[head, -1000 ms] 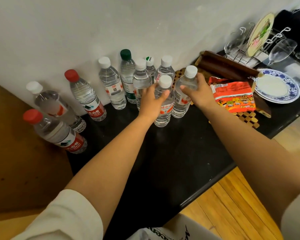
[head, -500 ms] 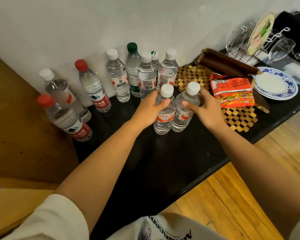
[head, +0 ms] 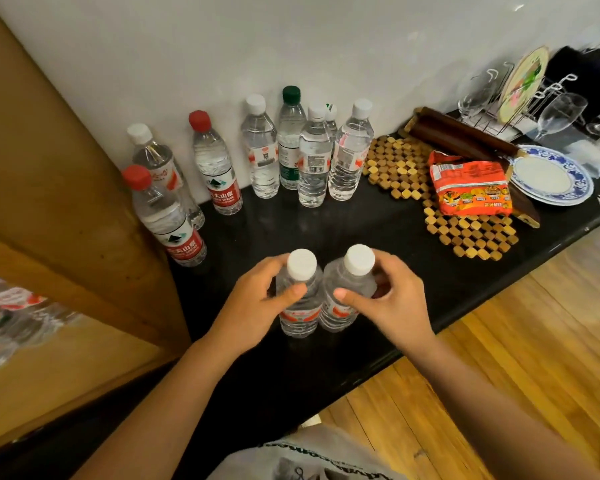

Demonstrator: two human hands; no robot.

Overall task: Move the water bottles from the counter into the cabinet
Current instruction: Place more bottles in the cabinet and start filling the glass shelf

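My left hand [head: 257,303] grips a white-capped water bottle [head: 300,299] and my right hand [head: 388,299] grips a second white-capped bottle [head: 347,292]; the two bottles touch side by side, upright, above the front part of the black counter [head: 361,230]. Several more bottles stand along the white wall: two red-capped ones [head: 167,216] [head: 215,168], a green-capped one [head: 290,140] and several white-capped ones [head: 350,150]. The wooden cabinet [head: 56,188] stands at the left, with blurred bottles [head: 11,313] inside it.
A wooden bead mat [head: 402,174] lies at the right, with an orange noodle packet [head: 471,183] on it. Behind are a dark wooden tray [head: 465,136], a blue-rimmed plate [head: 551,174] and a rack with glasses [head: 561,112]. Wooden floor [head: 499,341] lies beyond the counter's edge.
Both hands have drawn their bottles away from the row at the wall toward the counter's front edge. The view has shifted left, showing more of the cabinet.
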